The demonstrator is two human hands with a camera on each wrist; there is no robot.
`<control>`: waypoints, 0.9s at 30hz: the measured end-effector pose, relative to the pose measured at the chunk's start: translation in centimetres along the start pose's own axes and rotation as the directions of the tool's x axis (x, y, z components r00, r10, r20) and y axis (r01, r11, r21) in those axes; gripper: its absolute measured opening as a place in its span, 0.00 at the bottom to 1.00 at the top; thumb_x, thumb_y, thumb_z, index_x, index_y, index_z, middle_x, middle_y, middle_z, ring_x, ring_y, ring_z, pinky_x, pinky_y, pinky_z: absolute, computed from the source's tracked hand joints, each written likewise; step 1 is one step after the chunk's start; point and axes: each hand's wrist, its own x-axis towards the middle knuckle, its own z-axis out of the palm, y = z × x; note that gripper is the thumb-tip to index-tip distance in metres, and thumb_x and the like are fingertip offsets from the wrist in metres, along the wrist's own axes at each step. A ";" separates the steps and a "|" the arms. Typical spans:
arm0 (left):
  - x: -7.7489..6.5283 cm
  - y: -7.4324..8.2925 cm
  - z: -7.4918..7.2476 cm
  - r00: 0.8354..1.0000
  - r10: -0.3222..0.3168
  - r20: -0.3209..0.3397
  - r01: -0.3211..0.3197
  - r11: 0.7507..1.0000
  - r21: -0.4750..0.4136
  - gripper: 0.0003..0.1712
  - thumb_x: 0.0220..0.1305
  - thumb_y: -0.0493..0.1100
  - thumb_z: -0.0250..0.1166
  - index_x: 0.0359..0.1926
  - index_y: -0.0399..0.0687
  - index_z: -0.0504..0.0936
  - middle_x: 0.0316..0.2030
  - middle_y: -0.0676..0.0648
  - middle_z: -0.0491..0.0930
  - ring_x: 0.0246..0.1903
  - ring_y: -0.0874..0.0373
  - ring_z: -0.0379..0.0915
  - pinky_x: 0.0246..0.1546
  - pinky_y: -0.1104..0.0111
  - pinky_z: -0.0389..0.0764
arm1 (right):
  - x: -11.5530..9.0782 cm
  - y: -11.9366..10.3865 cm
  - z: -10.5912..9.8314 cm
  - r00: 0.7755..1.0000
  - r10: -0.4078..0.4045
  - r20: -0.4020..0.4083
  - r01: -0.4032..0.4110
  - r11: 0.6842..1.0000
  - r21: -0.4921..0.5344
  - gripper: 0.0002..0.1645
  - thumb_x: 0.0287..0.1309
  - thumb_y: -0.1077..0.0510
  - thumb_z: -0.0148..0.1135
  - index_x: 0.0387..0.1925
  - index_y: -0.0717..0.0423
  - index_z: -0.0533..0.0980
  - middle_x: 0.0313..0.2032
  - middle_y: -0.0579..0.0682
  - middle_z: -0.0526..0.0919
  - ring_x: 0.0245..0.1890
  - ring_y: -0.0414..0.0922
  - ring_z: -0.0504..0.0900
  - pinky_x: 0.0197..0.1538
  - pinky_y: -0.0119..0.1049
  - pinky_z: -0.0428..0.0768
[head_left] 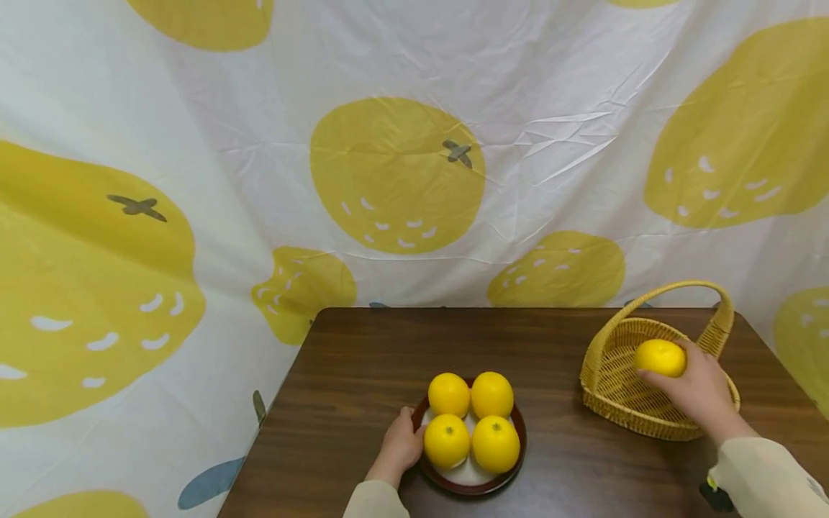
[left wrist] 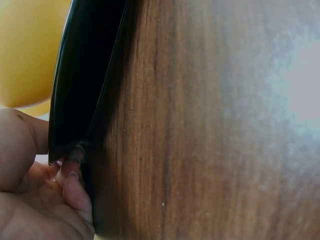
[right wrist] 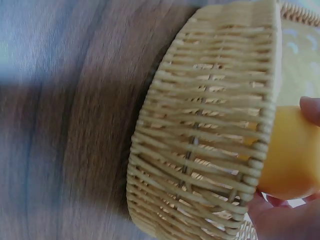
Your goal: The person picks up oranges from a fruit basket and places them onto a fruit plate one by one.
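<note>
My right hand (head_left: 702, 392) grips a round yellow orange (head_left: 659, 358) inside the heart-shaped wicker basket (head_left: 599, 406), thumb on one side and fingers on the other. In the right wrist view the same orange (right wrist: 290, 155) shows just past the woven basket wall (right wrist: 200, 135). My left hand (head_left: 398, 447) pinches the left rim of a round plate (head_left: 473, 489) with a dark red-brown edge and a pale inside. Seen from the left wrist, the thumb lies over the rim and the fingers reach underneath. Several yellow oranges (head_left: 495, 444) sit grouped on the plate.
Both containers stand on a dark wood-grain table (head_left: 337, 388), the basket at the right with its tall arched handle (head_left: 673, 288) over it. Behind the table hangs a white cloth (head_left: 550, 86) printed with large yellow fruit. A small dark object (head_left: 715, 496) lies beside the right sleeve.
</note>
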 end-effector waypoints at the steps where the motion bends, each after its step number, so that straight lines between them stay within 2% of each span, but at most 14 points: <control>1: 0.0 0.0 0.0 1.000 0.000 -0.001 0.000 1.000 -0.001 0.18 0.71 0.38 0.61 0.56 0.32 0.71 0.50 0.31 0.79 0.52 0.35 0.77 0.56 0.42 0.74 | -0.2 -0.1 0.0 1.000 0.005 -0.004 -0.005 1.000 0.001 0.57 0.59 0.38 0.68 0.69 0.76 0.55 0.56 0.79 0.67 0.51 0.71 0.68 0.42 0.55 0.70; 5: 0.0 0.0 0.0 1.000 0.002 -0.001 -0.002 1.000 0.003 0.19 0.71 0.38 0.61 0.56 0.31 0.71 0.50 0.30 0.79 0.53 0.35 0.76 0.57 0.42 0.74 | -0.7 -0.7 0.0 1.000 0.006 -0.022 -0.006 1.000 0.001 0.56 0.58 0.38 0.69 0.68 0.75 0.57 0.55 0.78 0.69 0.50 0.70 0.70 0.39 0.48 0.69; 12: -0.2 0.1 -0.1 1.000 0.011 -0.003 -0.011 1.000 0.009 0.19 0.70 0.39 0.62 0.56 0.31 0.71 0.51 0.29 0.79 0.54 0.33 0.75 0.58 0.41 0.73 | -1.7 -1.6 0.1 0.999 0.011 -0.043 -0.009 0.999 0.034 0.56 0.58 0.38 0.69 0.68 0.75 0.57 0.58 0.78 0.67 0.53 0.71 0.68 0.44 0.57 0.69; 18: -0.1 0.0 0.1 1.000 0.003 -0.001 -0.003 1.000 0.004 0.19 0.71 0.39 0.61 0.56 0.31 0.71 0.50 0.30 0.79 0.53 0.35 0.76 0.57 0.42 0.74 | -2.6 -2.2 0.2 0.998 0.021 -0.052 -0.019 0.999 0.043 0.55 0.58 0.38 0.69 0.68 0.74 0.58 0.56 0.76 0.67 0.51 0.68 0.69 0.40 0.46 0.67; 27: 0.0 0.1 0.1 1.000 -0.023 0.008 0.023 1.000 -0.003 0.19 0.72 0.39 0.60 0.58 0.32 0.70 0.51 0.31 0.79 0.54 0.35 0.76 0.57 0.42 0.74 | -3.2 -2.6 0.1 0.999 0.045 -0.030 -0.044 0.998 0.039 0.56 0.59 0.37 0.68 0.70 0.73 0.55 0.57 0.76 0.66 0.50 0.67 0.69 0.39 0.45 0.66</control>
